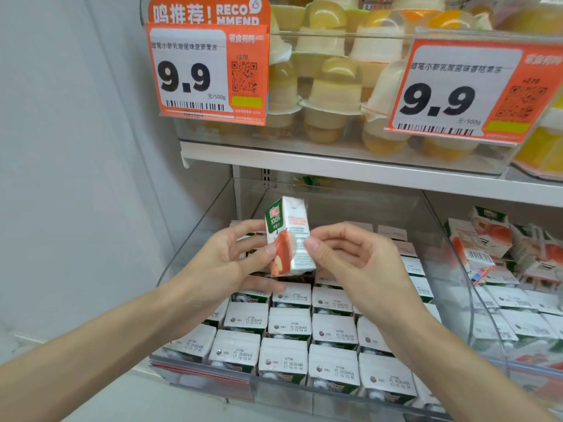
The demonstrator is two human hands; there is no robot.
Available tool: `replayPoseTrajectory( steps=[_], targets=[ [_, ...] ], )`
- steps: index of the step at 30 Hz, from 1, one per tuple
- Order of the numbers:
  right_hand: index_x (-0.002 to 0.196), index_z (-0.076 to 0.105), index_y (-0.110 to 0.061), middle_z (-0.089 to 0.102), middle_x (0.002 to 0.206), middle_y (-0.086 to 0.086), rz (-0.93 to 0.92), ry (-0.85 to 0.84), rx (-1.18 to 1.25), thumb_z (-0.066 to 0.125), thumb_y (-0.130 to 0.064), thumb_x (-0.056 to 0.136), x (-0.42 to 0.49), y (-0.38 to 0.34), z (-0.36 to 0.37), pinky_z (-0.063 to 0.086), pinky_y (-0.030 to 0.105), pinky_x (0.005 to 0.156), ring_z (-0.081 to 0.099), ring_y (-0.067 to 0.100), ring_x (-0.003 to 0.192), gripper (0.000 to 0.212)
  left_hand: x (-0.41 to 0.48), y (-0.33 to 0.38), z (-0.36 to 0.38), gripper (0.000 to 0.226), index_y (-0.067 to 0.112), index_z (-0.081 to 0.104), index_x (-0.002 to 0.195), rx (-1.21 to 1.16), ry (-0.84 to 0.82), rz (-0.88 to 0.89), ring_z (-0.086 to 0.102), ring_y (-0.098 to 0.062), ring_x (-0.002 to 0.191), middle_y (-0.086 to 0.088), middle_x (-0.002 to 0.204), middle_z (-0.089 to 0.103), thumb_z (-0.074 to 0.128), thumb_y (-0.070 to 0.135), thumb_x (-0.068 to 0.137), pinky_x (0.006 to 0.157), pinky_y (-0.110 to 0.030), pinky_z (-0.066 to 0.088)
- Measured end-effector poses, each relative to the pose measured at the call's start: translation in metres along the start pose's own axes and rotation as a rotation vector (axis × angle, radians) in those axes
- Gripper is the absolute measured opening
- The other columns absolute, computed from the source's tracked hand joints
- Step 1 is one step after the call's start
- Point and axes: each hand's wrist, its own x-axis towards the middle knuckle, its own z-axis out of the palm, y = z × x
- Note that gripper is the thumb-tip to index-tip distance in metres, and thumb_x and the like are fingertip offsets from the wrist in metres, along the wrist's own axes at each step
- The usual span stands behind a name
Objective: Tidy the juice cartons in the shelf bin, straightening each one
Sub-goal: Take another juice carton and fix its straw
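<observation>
A small apple juice carton (289,236), white with a green label and a red apple, is held upright above the clear shelf bin (195,236). My left hand (231,260) grips its left side, thumb on the front. My right hand (344,257) pinches its right edge with the thumb. Below them, several rows of identical cartons (289,351) stand upright in the bin, their white tops with date codes facing up.
A neighbouring clear bin (493,339) on the right holds peach juice cartons (475,239), some lying jumbled. Overhead, a white shelf (335,166) carries jelly cups (332,95) behind two orange 9.9 price tags (207,74). A grey wall (76,178) closes the left side.
</observation>
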Motion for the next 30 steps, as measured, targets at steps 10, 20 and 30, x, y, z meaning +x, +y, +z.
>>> replayPoseTrajectory(
  steps=[10,20,30],
  targets=[
    [0.105,0.082,-0.028,0.082,0.099,-0.007,0.094,-0.045,-0.025,0.072,-0.049,0.091,0.0031,0.0021,-0.0018,0.059,0.028,0.090,0.076,0.007,0.093,0.027,0.0025,0.0007,0.0020,0.057,0.028,0.063,0.141,0.090,0.040,0.007,0.075,-0.021,0.111,0.000,0.129,0.075,0.073,0.041,0.087,0.079,-0.030,0.059],
    [0.114,0.077,-0.032,0.081,0.102,-0.014,0.090,-0.064,-0.018,0.069,-0.032,0.100,0.0021,0.0059,0.0016,0.059,0.020,0.084,0.076,0.001,0.094,0.016,0.0009,0.0023,-0.0002,0.042,0.036,0.059,0.143,0.075,0.021,0.083,0.074,-0.027,0.113,-0.002,0.126,0.076,0.060,0.030,0.101,0.090,-0.035,0.064],
    [0.119,0.074,-0.034,0.082,0.104,-0.011,0.028,-0.053,0.002,0.069,-0.030,0.100,0.0011,0.0040,0.0009,0.059,0.028,0.092,0.077,0.007,0.097,0.020,0.0008,0.0015,0.0009,0.045,0.032,0.062,0.140,0.023,0.033,0.107,0.076,-0.025,0.111,0.001,0.133,0.072,0.067,0.025,0.096,0.086,-0.034,0.063]
  ],
)
